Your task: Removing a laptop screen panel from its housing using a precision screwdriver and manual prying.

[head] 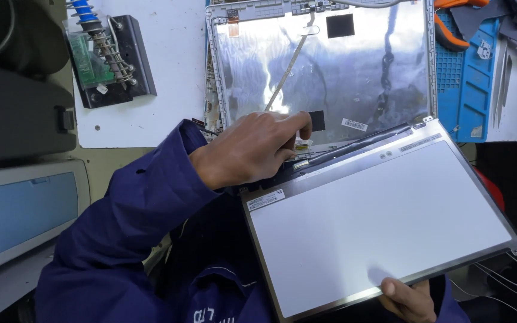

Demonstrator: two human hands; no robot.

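Here, left hand (252,149) pinching connector (301,162) — right hand (408,296) gripping panel (384,221)

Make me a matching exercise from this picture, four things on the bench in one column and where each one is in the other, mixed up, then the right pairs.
Things
1. left hand
2. right hand
3. soldering iron stand
4. blue mat

Places
A. top left, on the white board
B. gripping the near edge of the screen panel
C. top right, beside the silver lid
D. fingertips at the cable connector on the panel's far edge

Pairs: 1-D, 2-B, 3-A, 4-C
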